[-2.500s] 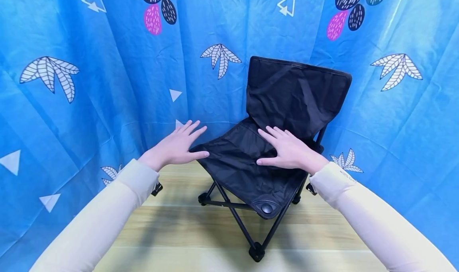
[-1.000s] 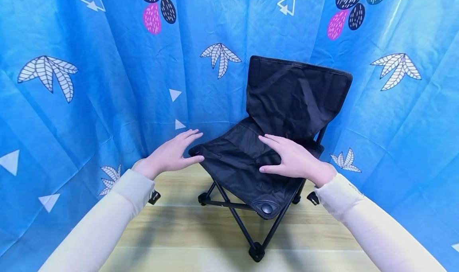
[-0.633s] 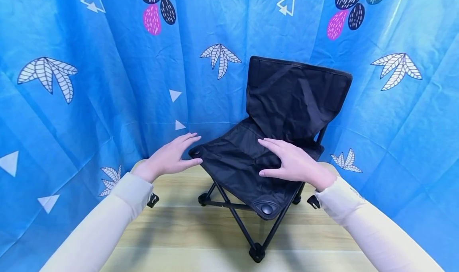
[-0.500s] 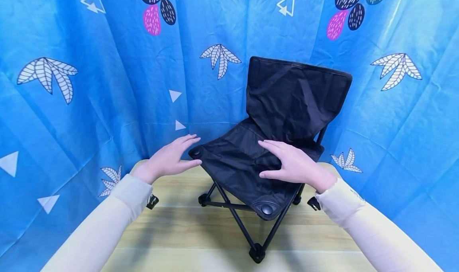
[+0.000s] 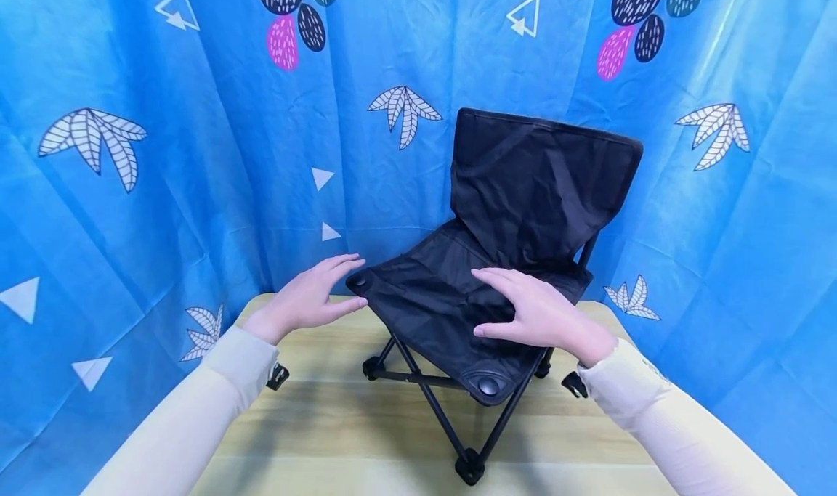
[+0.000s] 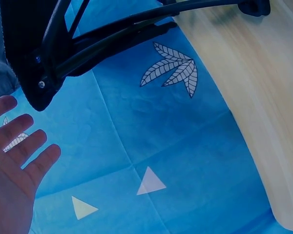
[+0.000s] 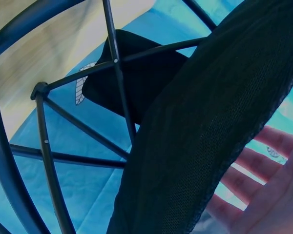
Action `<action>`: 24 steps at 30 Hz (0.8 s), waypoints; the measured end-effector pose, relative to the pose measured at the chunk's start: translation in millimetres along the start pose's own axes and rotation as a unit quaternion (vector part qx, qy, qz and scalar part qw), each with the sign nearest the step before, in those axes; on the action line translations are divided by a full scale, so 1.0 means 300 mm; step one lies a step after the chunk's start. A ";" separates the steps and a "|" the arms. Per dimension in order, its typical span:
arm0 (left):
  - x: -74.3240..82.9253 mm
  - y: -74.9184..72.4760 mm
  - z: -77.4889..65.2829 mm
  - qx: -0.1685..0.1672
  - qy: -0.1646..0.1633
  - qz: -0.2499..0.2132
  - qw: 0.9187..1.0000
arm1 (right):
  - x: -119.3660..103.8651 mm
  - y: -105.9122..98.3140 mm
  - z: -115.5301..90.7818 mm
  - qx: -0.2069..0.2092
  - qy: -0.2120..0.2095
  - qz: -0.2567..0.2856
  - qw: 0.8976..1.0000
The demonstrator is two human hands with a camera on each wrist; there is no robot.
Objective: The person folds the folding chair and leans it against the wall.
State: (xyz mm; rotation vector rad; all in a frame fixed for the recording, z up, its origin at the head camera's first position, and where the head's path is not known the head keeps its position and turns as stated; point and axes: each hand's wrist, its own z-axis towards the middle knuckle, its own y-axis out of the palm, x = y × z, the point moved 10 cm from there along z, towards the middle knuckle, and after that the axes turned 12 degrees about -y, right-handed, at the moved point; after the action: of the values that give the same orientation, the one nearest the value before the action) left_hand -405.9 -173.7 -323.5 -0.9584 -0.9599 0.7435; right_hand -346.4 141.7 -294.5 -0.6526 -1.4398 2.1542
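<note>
A black folding chair (image 5: 451, 285) with a fabric seat and backrest stands unfolded, turned at an angle. My left hand (image 5: 314, 296) hovers beside the seat's left corner, fingers extended and thumb apart, holding nothing. In the left wrist view, the fingers of that hand (image 6: 19, 156) spread below the seat corner (image 6: 34, 58). My right hand (image 5: 532, 311) overlaps the right part of the seat in the head view, its fingers straight and its palm bare. The right wrist view has this hand (image 7: 268, 190) behind the seat's fabric edge (image 7: 185, 136), with crossed leg tubes (image 7: 115, 58) further off.
The chair stands on a pale wooden table (image 5: 314, 438) with rounded corners. A blue patterned curtain (image 5: 196, 155) surrounds it at the back and both sides, close behind the backrest. Black buckles (image 5: 277, 376) hang at my cuffs.
Both hands have sunk lower, and the left has drawn slightly away from the seat corner, uncovering it. The chair stays in place, while the whole head view has shifted a little.
</note>
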 end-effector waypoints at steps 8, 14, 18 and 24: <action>-0.003 0.012 -0.007 -0.010 -0.010 -0.002 1.000 | -0.003 0.000 -0.019 -0.004 0.010 0.010 1.000; -0.008 0.023 -0.012 -0.020 -0.017 -0.011 1.000 | -0.010 0.004 -0.028 -0.005 0.009 0.017 1.000; -0.003 0.022 -0.013 -0.013 -0.010 -0.013 1.000 | -0.021 0.003 -0.032 -0.003 0.001 0.017 1.000; 0.020 0.016 -0.009 -0.003 0.000 -0.022 1.000 | -0.036 0.001 -0.043 -0.005 -0.006 0.020 1.000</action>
State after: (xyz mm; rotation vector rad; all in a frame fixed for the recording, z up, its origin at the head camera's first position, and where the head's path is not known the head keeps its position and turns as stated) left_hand -401.6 -167.3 -326.5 -0.9389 -0.9806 0.7045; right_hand -330.1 144.1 -297.7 -0.6785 -1.4568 2.1857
